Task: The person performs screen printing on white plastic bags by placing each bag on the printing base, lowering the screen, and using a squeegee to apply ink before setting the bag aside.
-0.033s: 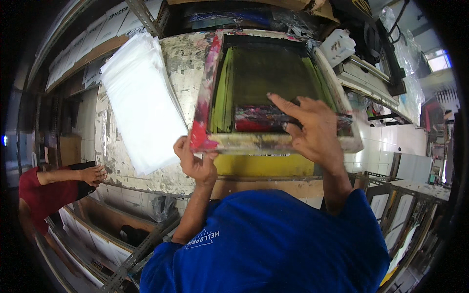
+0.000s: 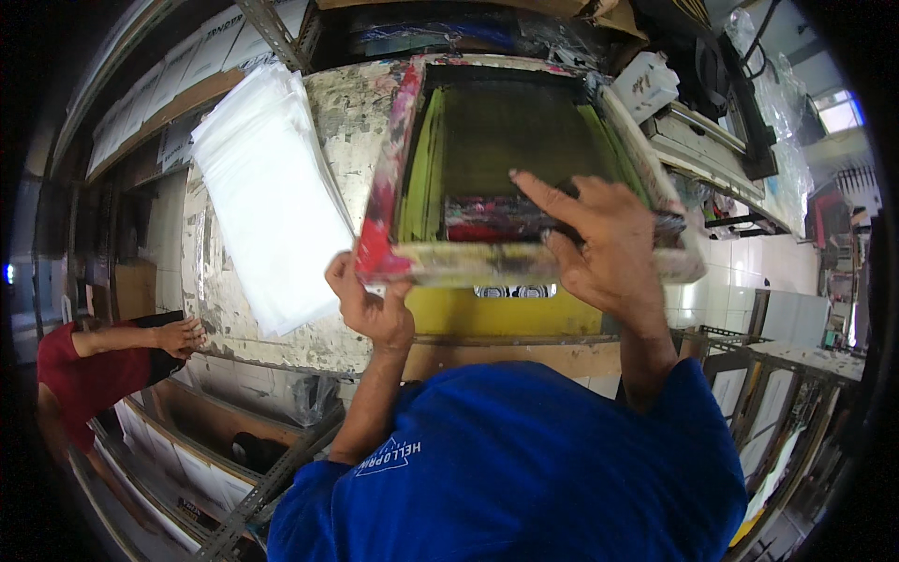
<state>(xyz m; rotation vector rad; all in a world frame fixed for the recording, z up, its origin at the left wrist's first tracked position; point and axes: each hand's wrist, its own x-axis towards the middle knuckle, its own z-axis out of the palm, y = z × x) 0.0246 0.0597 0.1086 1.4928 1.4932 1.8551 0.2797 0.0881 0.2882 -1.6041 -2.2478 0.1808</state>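
Note:
A paint-stained screen-printing frame with a dark mesh sits at the table's middle, its near edge tipped up. My left hand is closed on the frame's near left corner. My right hand is over the near right part of the frame, closed round a squeegee stained red and black. Its index finger stretches out over the mesh; the other fingers are partly hidden. Under the near rail lies a yellow board, where a white piece with black round prints partly shows.
Left of the frame, a stack of white sheets lies on the stained table. At the far left is another person's hand. A white box stands beyond the frame's right side. Metal racks with boxes line the left.
The near edge of the frame has risen and shifted slightly left, with my left hand on it. The white piece with black prints has come into view below the rail.

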